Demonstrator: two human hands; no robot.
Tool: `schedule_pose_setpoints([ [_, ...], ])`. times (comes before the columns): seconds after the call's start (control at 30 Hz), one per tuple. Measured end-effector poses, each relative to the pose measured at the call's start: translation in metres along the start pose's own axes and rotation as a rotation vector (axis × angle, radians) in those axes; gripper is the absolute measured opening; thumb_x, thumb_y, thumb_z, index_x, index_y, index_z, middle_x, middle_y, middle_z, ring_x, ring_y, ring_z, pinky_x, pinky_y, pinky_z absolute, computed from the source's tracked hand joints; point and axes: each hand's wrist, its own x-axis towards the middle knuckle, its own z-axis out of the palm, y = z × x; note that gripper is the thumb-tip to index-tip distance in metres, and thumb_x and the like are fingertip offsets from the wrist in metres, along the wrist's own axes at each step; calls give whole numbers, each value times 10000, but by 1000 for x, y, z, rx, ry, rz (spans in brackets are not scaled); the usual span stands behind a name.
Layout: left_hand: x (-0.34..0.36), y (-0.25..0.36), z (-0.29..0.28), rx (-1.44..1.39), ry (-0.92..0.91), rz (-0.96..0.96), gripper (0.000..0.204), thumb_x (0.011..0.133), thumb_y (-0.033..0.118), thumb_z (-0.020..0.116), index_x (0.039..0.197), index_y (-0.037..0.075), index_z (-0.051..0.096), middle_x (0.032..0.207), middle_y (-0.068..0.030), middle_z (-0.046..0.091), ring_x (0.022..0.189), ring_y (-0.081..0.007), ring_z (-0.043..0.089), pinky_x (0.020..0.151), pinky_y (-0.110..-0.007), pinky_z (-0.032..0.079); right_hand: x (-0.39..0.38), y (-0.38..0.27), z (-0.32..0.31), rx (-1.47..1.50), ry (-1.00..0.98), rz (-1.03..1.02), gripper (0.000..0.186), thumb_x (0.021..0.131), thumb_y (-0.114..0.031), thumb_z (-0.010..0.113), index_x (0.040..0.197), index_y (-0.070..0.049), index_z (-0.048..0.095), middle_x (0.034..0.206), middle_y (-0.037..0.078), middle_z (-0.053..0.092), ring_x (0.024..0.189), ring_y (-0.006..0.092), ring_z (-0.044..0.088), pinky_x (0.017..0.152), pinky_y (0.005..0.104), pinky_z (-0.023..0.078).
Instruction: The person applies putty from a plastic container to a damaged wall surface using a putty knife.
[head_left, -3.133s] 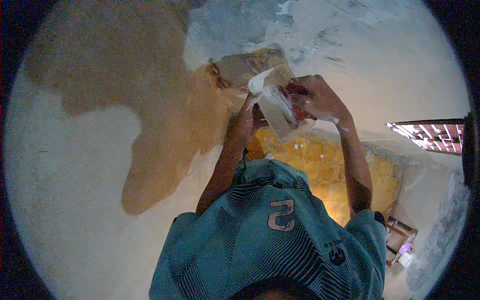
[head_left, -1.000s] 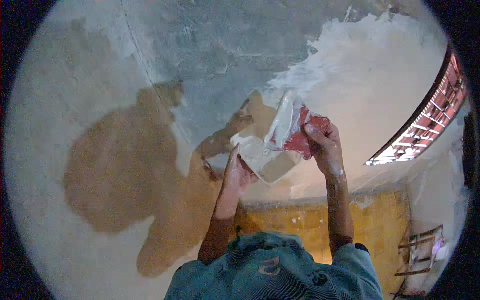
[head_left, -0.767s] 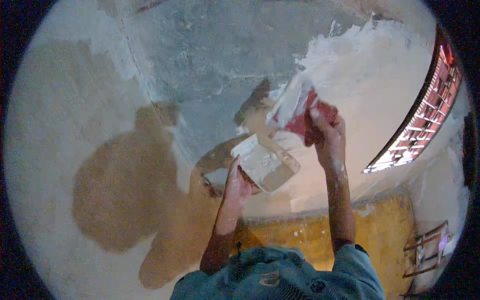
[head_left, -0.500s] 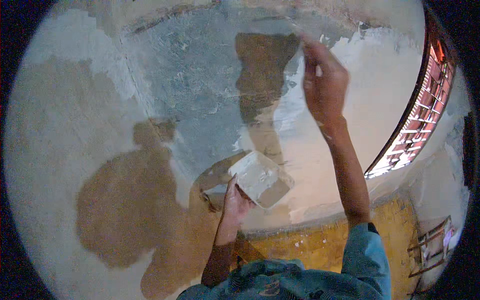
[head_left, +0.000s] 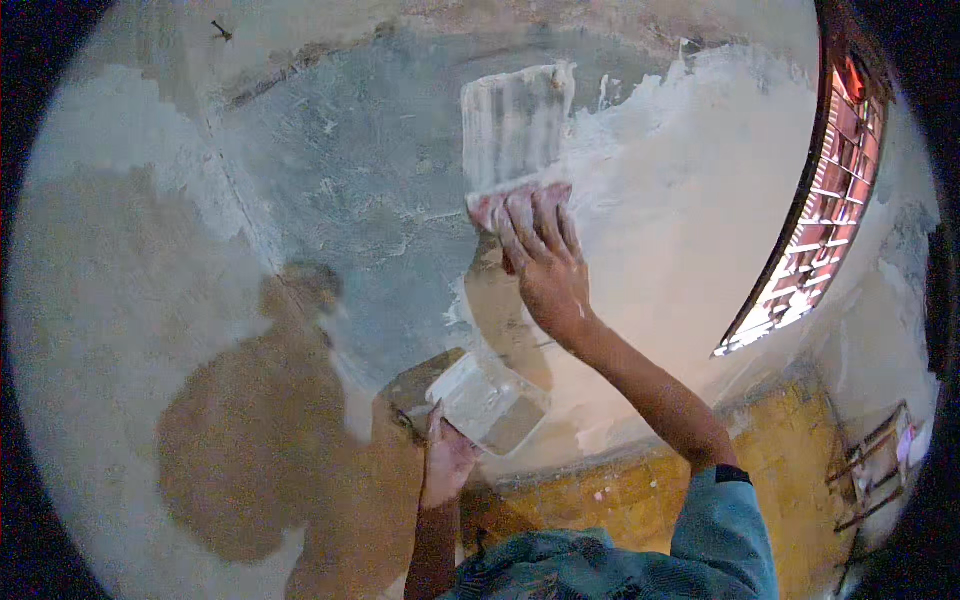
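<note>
My right hand (head_left: 550,275) presses a flat reddish putty spreader (head_left: 487,211) against the wall, fingers spread over its face and thumb tucked below. Directly above the spreader runs a fresh whitish streak of putty (head_left: 515,120) on the grey, unsmoothed part of the wall (head_left: 370,160). Lower down, my left hand (head_left: 450,465) grips the edge of a squarish whitish tray (head_left: 485,400). Some pale putty lies on the tray, and its underside is hidden.
Smooth pale plaster (head_left: 690,220) covers the wall at right, beside a barred window (head_left: 815,220). Below lies a yellowish tiled floor (head_left: 640,500). A wooden frame-like object (head_left: 870,465) stands at lower right. A nail (head_left: 222,31) sticks out at upper left.
My right hand has come down and left onto the wall, and a whitish putty streak now shows where only shadow was. The tray in my left hand sits slightly lower and further left.
</note>
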Motion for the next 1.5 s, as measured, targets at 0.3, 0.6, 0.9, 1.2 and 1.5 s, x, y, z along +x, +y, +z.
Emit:
schedule_pose_setpoints([
  [0.3, -14, 5, 17, 109, 139, 109, 540, 989, 434, 346, 1422, 112, 358, 1428, -65, 443, 1304, -257, 432, 1101, -405, 332, 82, 36, -67, -146, 239, -28, 542, 804, -42, 581, 1337, -91, 493, 1390, 94, 485, 1327, 326, 391, 1124, 498, 240],
  [0.6, -20, 2, 14, 149, 215, 56, 585, 967, 470, 370, 1426, 108, 355, 1433, -78, 440, 1294, -278, 445, 1081, -429, 359, 20, 23, -1, -55, 89, 4, 612, 790, -57, 581, 1386, -84, 442, 1442, 116, 423, 1369, 334, 327, 1128, 510, 229],
  [0.9, -17, -2, -5, 156, 169, 169, 596, 967, 479, 374, 1419, 91, 357, 1400, -94, 471, 1255, -276, 487, 1033, -427, 428, 87, 71, -69, -112, 251, -80, 616, 777, -46, 587, 1375, -134, 465, 1427, 81, 451, 1368, 307, 342, 1131, 517, 211],
  [1.2, -12, -4, -11, 269, 238, 122, 536, 967, 436, 401, 1361, 75, 440, 1364, -113, 506, 1218, -323, 509, 1017, -496, 424, 21, 96, -36, -126, 54, 25, 635, 796, -60, 582, 1408, -117, 423, 1463, 58, 409, 1391, 284, 306, 1139, 503, 205],
  [1.5, 3, -17, 5, 1, 117, 192, 521, 953, 399, 433, 1348, 60, 449, 1355, -128, 508, 1209, -339, 512, 1005, -522, 442, 99, 138, -76, -181, 205, -159, 565, 840, -136, 533, 1397, -150, 437, 1423, 73, 452, 1327, 320, 388, 1115, 512, 259],
])
